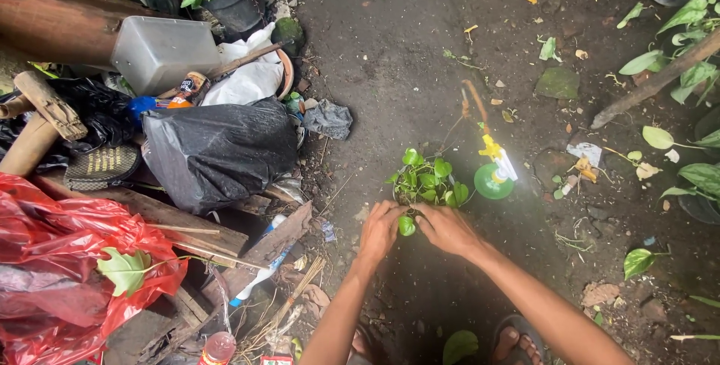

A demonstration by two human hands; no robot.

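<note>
Pressing both curled hands, our left hand (380, 231) and right hand (448, 230), against the base of the small green-leaved plant (427, 181) on the dirt ground (390, 73), we should firm evenly without crushing the stems.

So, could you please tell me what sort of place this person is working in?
Probably a backyard garden corner. Both hands, left hand and right hand, rest at a small leafy plant on bare soil, beside a green spray bottle and piled black bags.
</note>
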